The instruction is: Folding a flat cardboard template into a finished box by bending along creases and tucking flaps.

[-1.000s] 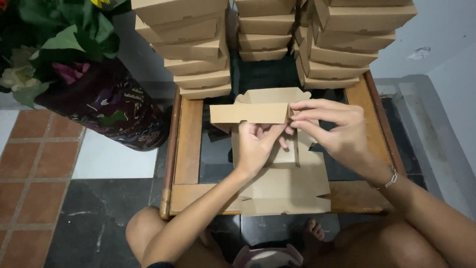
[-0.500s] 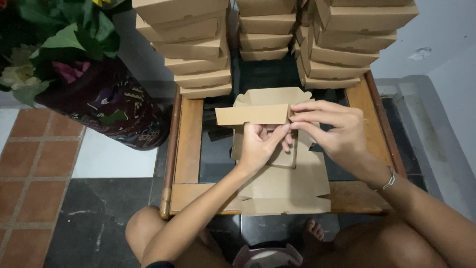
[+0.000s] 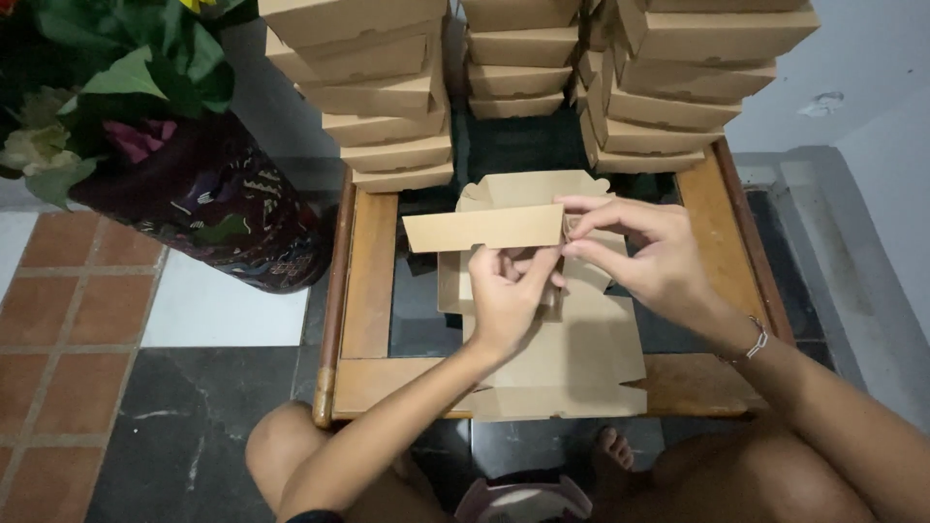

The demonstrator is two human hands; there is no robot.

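head view: both hands [image 3: 581, 261] pinch box flap [image 3: 482, 230] edge, stacks [image 3: 387, 97] near.

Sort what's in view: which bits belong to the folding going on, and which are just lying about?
In the job: flat cardboard box blank, left hand, right hand, stacks of folded boxes, wooden-framed table.
Lying about: dark patterned vase, flowers.

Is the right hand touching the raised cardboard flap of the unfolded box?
Touching. The head view shows the right hand pinching the right end of the raised cardboard flap between thumb and forefinger, with no gap visible there.
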